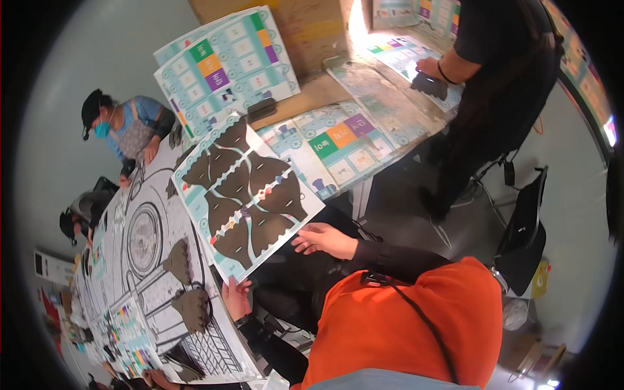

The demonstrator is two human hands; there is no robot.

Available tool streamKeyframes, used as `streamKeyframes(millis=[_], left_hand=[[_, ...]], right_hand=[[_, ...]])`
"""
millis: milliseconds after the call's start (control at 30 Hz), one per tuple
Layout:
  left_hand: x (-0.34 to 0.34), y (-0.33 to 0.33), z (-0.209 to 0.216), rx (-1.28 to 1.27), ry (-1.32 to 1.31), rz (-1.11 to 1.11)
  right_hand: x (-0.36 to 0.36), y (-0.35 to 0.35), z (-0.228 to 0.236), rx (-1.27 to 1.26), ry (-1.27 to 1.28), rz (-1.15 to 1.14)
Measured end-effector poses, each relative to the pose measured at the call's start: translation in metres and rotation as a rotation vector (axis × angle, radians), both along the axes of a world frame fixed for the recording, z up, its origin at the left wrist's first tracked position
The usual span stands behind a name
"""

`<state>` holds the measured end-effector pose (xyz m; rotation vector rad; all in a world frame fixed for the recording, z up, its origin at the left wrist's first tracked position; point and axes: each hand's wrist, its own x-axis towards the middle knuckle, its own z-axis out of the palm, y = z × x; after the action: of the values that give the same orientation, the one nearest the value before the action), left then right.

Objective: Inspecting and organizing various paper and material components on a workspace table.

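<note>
A stiff printed board (pixel 286 246), white and teal with several dark brown wavy-edged pieces (pixel 227 172) on it, is tilted in front of me. My left hand (pixel 236 298) pinches its near corner, thumb and fingers closed on the edge. Beside the board's right edge is my right hand (pixel 318 240), its fingers apart and stretched toward the edge; whether a fingertip touches it I cannot tell. Beyond the board lies another teal printed sheet (pixel 335 170) with green, orange and purple blocks. The far edge of my board overlaps the tables.
A stack of printed boards (pixel 231 65) leans against a cardboard box (pixel 312 29). Loose brown pieces (pixel 190 309) lie on the line-drawn table cover (pixel 172 201) at left. Co-workers (pixel 133 127) sit along it; another person (pixel 500 84) stands at far right near a black chair (pixel 526 234).
</note>
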<state>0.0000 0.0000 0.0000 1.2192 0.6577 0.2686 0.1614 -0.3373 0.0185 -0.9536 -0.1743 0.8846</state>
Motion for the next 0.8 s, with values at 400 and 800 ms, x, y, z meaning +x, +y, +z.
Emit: streamKeyframes(millis=[400,800], left_hand=[[-0.004,-0.064,-0.010,0.092,-0.153,0.084],[-0.002,-0.119,0.002,0.032,-0.209,0.118]], right_hand=[[-0.022,0.039,-0.019,-0.020,-0.191,-0.382],[-0.014,0.013,-0.010,0.122,-0.114,-0.391]])
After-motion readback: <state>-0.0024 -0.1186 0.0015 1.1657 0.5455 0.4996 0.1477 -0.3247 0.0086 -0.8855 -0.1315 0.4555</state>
